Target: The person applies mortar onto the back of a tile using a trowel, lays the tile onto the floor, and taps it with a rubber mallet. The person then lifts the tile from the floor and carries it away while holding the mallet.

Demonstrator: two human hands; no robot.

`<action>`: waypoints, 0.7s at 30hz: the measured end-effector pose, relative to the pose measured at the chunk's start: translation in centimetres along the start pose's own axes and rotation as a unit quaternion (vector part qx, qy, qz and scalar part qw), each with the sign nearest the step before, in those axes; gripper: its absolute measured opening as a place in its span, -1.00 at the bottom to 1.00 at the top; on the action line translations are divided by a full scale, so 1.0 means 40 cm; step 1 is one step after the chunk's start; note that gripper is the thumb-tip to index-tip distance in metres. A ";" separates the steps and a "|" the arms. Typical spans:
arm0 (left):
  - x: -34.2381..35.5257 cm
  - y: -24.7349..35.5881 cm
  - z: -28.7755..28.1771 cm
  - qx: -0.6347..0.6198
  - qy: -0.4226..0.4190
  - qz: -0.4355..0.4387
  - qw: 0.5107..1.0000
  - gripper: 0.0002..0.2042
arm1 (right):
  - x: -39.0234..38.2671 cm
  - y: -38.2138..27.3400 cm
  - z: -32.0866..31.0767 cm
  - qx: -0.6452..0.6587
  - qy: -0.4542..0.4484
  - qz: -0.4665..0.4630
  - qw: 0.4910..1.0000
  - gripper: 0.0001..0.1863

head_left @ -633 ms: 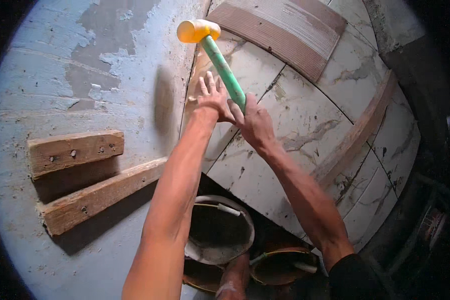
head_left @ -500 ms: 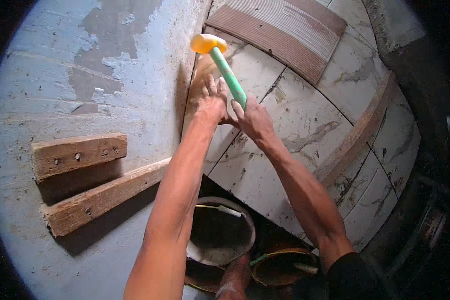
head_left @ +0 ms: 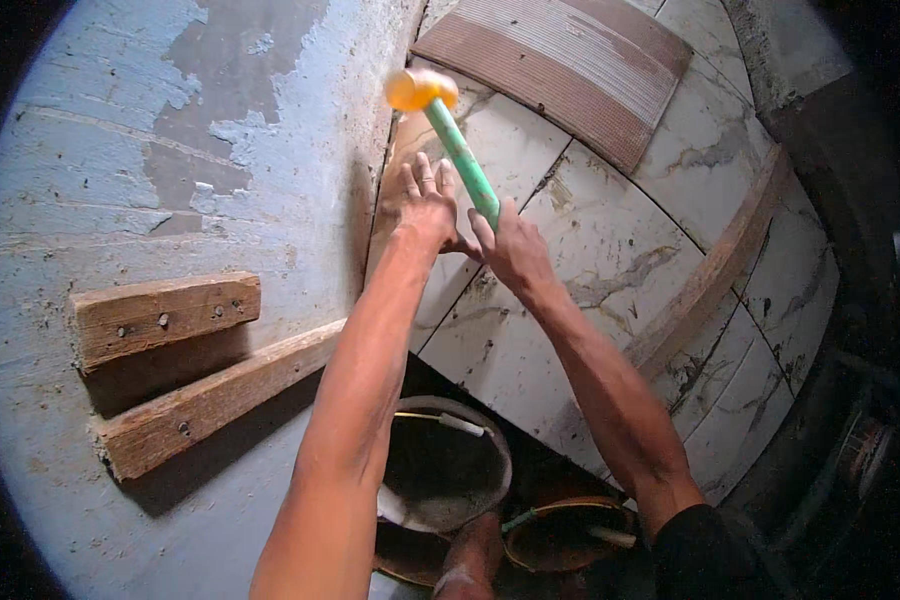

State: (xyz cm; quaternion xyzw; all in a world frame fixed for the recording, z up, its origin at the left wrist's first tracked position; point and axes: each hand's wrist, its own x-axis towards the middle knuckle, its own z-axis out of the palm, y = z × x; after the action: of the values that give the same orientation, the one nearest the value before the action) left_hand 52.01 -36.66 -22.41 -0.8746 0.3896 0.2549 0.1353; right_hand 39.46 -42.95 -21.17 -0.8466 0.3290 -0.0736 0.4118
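My right hand (head_left: 517,248) is closed round the lower end of the green handle of a mallet (head_left: 458,150). The mallet's yellow head (head_left: 422,90) is up beyond my left hand, near the corner where the tiles meet the wall; whether it touches the surface I cannot tell. My left hand (head_left: 428,208) lies with fingers spread on a pale marbled tile (head_left: 500,125), its thumb pointing toward my right wrist. More marbled tiles (head_left: 600,240) with dark joints and smears of dirt spread to the right.
A brown ribbed tile (head_left: 560,70) lies over the far tiles. At right, a wooden strip (head_left: 710,280) crosses them. Two wooden blocks with nails (head_left: 165,318) project from the peeling blue wall (head_left: 80,220). Below are a round bucket (head_left: 505,470) and a smaller container (head_left: 570,503) beside a leg.
The mallet and my right hand have shifted slightly right and down. My left hand's fingers are a little more spread. The whole view has also moved slightly.
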 end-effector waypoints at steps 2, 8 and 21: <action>-0.002 0.007 -0.004 -0.013 -0.005 0.000 1.000 0.13 | 0.005 -0.001 0.001 -0.009 0.000 0.013 1.000 -0.59; 0.006 -0.001 -0.002 -0.015 -0.008 0.002 1.000 0.21 | 0.035 -0.014 0.002 -0.006 -0.002 0.018 1.000 -0.58; 0.018 -0.001 0.002 -0.025 -0.004 0.006 1.000 0.21 | -0.006 -0.006 0.002 -0.010 -0.022 -0.003 1.000 -0.57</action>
State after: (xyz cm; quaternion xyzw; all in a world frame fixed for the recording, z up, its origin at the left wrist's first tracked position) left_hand 52.42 -37.04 -22.88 -0.8744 0.3875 0.2691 0.1134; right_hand 39.42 -42.62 -21.00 -0.8533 0.3179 -0.0529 0.4099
